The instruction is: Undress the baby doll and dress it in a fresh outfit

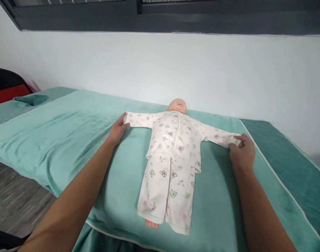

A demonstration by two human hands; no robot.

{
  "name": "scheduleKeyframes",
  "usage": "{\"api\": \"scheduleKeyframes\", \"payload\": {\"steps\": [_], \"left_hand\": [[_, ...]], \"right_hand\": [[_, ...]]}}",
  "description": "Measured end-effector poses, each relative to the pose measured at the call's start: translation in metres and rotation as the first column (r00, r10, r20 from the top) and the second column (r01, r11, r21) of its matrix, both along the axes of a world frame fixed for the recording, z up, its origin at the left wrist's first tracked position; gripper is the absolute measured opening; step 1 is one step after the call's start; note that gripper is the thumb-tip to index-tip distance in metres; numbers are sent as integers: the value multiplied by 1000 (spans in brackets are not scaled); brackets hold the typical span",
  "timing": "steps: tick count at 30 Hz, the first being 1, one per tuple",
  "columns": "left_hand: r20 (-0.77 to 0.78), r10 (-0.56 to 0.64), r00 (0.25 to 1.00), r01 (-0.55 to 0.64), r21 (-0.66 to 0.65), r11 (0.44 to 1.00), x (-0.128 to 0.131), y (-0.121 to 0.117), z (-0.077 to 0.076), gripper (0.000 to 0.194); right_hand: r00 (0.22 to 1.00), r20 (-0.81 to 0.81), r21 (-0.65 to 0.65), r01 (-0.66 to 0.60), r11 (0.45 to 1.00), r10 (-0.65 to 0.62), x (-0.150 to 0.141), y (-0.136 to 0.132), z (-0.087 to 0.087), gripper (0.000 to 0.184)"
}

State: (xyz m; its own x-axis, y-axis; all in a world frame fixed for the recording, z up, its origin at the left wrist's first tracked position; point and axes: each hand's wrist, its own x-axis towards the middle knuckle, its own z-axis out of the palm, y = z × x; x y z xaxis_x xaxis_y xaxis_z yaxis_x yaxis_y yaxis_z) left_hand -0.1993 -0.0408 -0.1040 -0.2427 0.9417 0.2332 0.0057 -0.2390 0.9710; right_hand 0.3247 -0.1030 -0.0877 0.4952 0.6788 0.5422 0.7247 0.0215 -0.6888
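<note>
A baby doll lies on its back, dressed in a white printed shirt and matching trousers. Toes of one foot poke out below a trouser leg; the other foot is hidden. My left hand pinches the cuff of the sleeve on the left, which is stretched out sideways. With thumb and fingers closed, my right hand grips the end of the opposite sleeve, pulled out to the right. Neither of the doll's hands shows.
Under the doll is a light green blanket with pale piping, over a darker green cover. A white wall and a dark window frame stand behind. At the far left is a red and black object. Grey floor shows lower left.
</note>
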Motion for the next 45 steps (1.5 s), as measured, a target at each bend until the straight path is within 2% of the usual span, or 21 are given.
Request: {"api": "scheduleKeyframes", "payload": {"steps": [6,9,13,17,20,25,29,32,37,39,42,45], "left_hand": [[-53,29,998,-28,23,999,-4,7,-6,77],[-32,70,997,-69,4,998,-2,6,-5,73],[4,145,989,-145,-7,989,3,2,0,61],[-5,244,970,-244,-12,970,5,-1,3,44],[-14,274,962,-274,-8,962,4,1,3,34],[6,323,946,-323,-20,946,1,2,2,25],[29,360,932,-360,-25,933,2,1,4,22],[32,394,918,-394,-17,919,3,-1,5,19],[-104,508,855,-509,18,861,3,-18,7,21],[-171,522,836,-520,58,852,5,-29,8,22],[-250,480,841,-469,105,877,12,-49,11,23],[-322,387,864,-375,102,921,23,-72,15,21]], "right_hand": [[999,-15,-63,-41,997,41,-4,3,3,41],[998,24,-141,-53,989,57,-5,5,2,38],[999,33,-169,-37,985,43,-8,2,3,41],[991,121,-105,-51,993,64,-15,-5,9,44],[966,218,-14,-142,990,142,-24,-9,16,42],[897,287,49,-364,930,336,-46,-20,30,31],[843,123,-88,-516,852,523,-60,-28,33,24],[818,70,-204,-548,811,571,-61,-26,28,23],[845,45,-235,-510,828,533,-58,-24,25,26],[841,40,-251,-514,820,540,-61,-30,27,26],[831,11,-258,-535,805,556,-74,-45,31,27],[826,-47,-253,-554,793,562,-91,-71,34,28]]}}
